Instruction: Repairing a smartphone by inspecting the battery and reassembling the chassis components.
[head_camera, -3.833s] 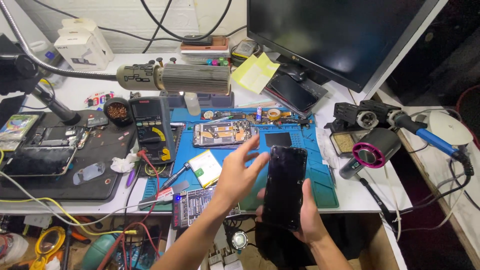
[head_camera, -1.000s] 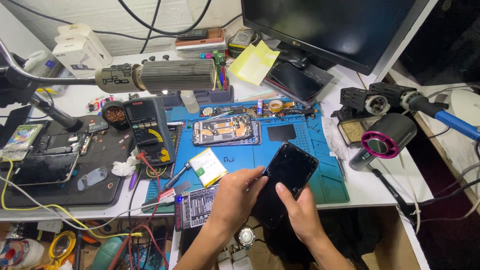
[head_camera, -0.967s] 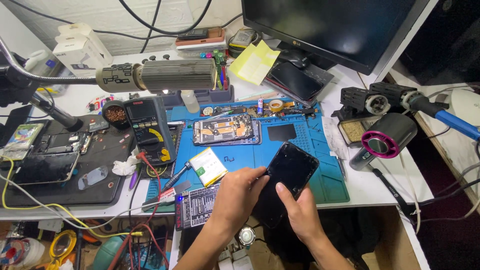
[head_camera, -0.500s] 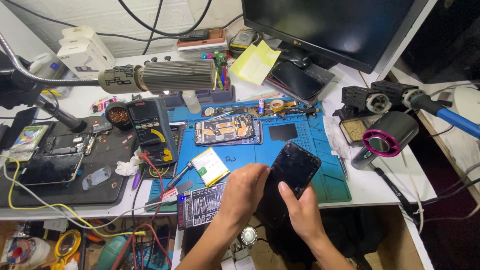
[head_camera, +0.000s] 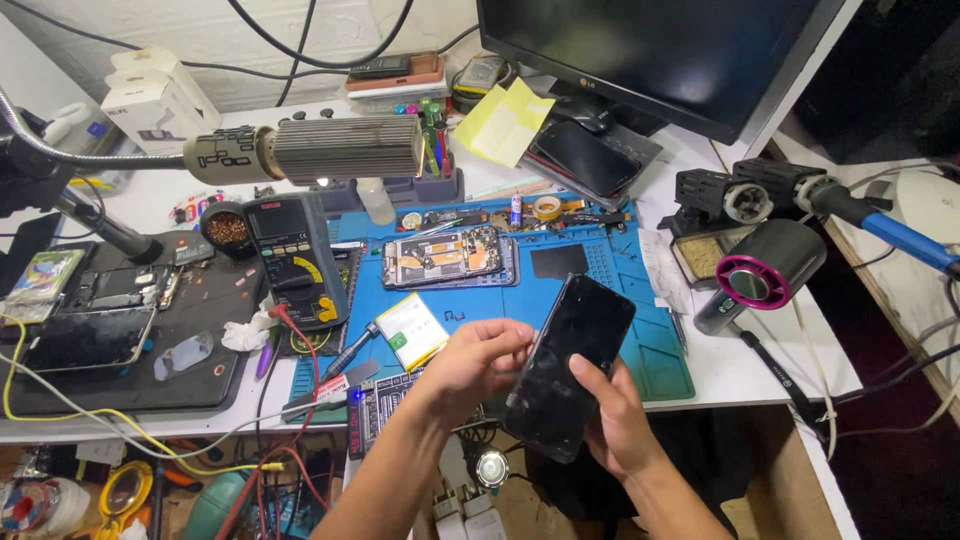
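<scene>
Phone panel (head_camera: 570, 365) now tilted, lower over the blue mat (head_camera: 655, 350).
My right hand (head_camera: 615, 425) clamps its lower edge; my left hand (head_camera: 470, 365) pinches its side, so I've drawn it closer.

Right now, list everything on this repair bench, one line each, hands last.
black phone panel: 1, black, held over the blue mat's front edge
blue mat: 1, blue, bench centre
opened phone: 1, exposed insides, on the mat
battery: 1, white-yellow, mat's left part
multimeter: 1, dark with yellow dial, left of mat
monitor: 1, black, back right
sticky notes: yellow, under the monitor
hot-air tool: 1, black with pink ring, right
left hand: touches the panel's left edge
right hand: grips the panel's lower right
</scene>
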